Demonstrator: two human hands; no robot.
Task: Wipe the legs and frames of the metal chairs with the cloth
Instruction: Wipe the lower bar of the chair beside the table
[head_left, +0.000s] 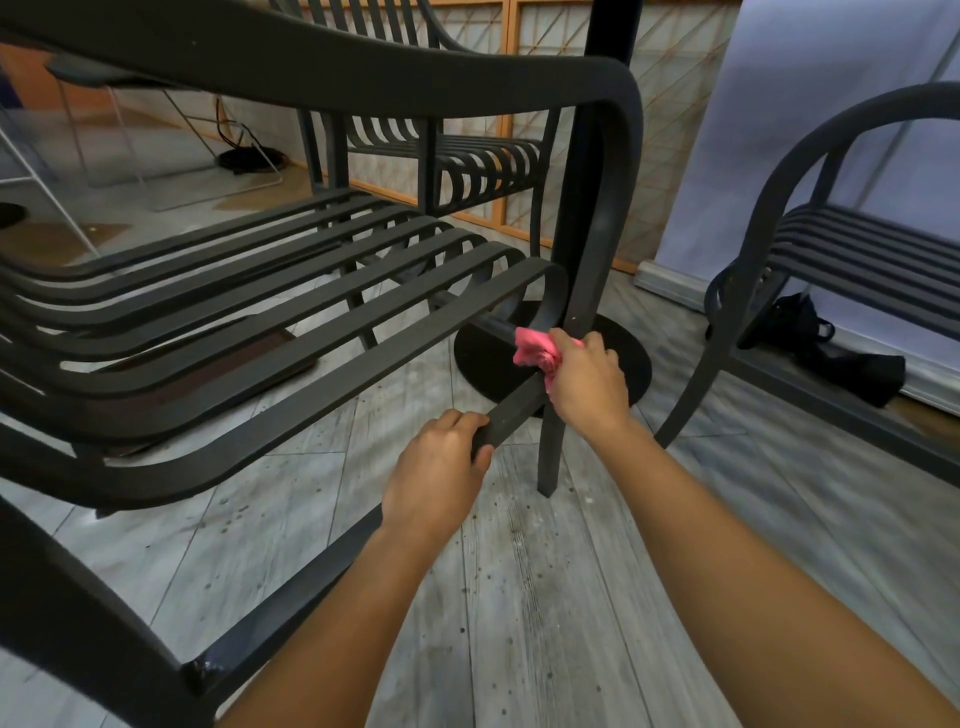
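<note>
- The nearest metal chair (291, 322) fills the left and middle of the room, its dark slatted seat curving down at the front edge.
- The right hand (589, 382) is closed around a pink cloth (535, 356), pressing it against the chair's front leg (584, 291) just where the low side rail (511, 413) meets it.
- The left hand (439, 478) is wrapped around that same side rail, nearer than the cloth, fingers curled over the top and thumb underneath.
- A second chair (831, 249) stands to the right, apart from the hands; a third (467, 161) sits farther back.
- A dark round table base (483, 358) rests on the pale plank floor (545, 597) behind the leg.
- A black bag (831, 348) lies by the far right wall.
</note>
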